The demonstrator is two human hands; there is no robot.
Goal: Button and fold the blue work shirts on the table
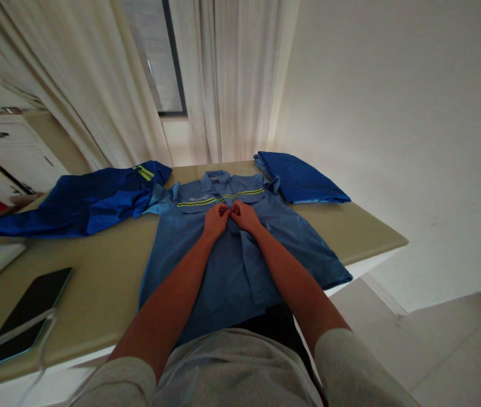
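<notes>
A blue-grey work shirt lies face up on the table, collar at the far end, with yellow stripes across the chest. Both hands meet at its front opening, just below the stripes. My left hand pinches one side of the placket. Close beside it, my right hand pinches the other side, fingertips nearly touching. Any button between the fingers is too small to make out. Below the hands the shirt front hangs apart along the placket.
Darker blue garments lie at the left and, folded, at the back right of the beige table. A phone with a white cable across it is at the near left. Curtains hang behind; a wall stands right.
</notes>
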